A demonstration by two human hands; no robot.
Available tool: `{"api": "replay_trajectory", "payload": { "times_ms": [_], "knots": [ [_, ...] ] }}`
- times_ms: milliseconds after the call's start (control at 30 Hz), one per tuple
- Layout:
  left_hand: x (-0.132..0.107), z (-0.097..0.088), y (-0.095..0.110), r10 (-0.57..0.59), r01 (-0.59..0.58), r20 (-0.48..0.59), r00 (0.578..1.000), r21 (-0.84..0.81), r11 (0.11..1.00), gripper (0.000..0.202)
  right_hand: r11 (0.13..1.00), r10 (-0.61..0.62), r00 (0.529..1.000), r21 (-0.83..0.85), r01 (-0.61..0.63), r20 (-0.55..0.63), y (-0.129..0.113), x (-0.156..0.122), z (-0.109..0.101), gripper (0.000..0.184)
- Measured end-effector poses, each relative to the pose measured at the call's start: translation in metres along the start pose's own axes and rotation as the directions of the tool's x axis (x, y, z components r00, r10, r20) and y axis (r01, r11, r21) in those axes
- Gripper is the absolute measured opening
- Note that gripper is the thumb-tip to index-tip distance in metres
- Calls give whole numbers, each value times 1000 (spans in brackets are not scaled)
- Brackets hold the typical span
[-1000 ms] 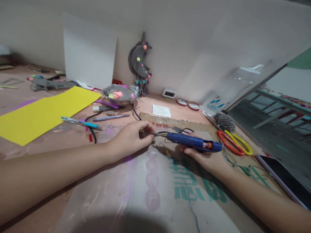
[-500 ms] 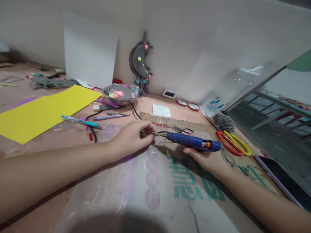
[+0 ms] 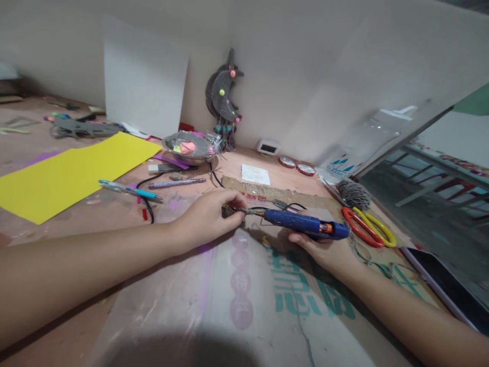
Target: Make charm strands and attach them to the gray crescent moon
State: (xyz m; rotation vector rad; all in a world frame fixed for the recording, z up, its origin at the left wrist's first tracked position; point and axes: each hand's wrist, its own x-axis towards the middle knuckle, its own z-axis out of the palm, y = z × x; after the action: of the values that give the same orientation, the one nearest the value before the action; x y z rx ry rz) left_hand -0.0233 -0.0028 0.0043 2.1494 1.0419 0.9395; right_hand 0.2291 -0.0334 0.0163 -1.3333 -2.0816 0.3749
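My right hand (image 3: 324, 247) is wrapped around a blue glue gun (image 3: 292, 220), which lies nearly level with its metal nozzle pointing left. An orange part shows through an opening in the gun's body. The nozzle tip reaches the fingertips of my left hand (image 3: 214, 214). Thumb and forefinger of that hand pinch something small and dark, too hidden to name. Beneath both hands lies a cardboard sheet (image 3: 267, 300) printed with pink circles and green characters, partly under clear plastic.
Red-and-yellow-handled scissors (image 3: 367, 229), grey yarn (image 3: 353, 194) and a phone (image 3: 446, 285) lie at right. Yellow paper (image 3: 72, 176), a blue pen (image 3: 132, 191) and a metal bowl (image 3: 191, 155) are at left. Behind stand a clear bottle (image 3: 362, 142) and a grey moon ornament (image 3: 223, 97).
The whole view has shifted very slightly. Both hands and the glue gun keep the same position relative to each other.
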Motion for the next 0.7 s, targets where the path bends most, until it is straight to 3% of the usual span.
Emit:
{"api": "replay_trajectory", "payload": {
  "times_ms": [700],
  "knots": [
    [-1,-1,0,10,-10,2,1000,-7,1000,11,1000,0,1000,16,-1,23,0,1,1,12]
  ]
}}
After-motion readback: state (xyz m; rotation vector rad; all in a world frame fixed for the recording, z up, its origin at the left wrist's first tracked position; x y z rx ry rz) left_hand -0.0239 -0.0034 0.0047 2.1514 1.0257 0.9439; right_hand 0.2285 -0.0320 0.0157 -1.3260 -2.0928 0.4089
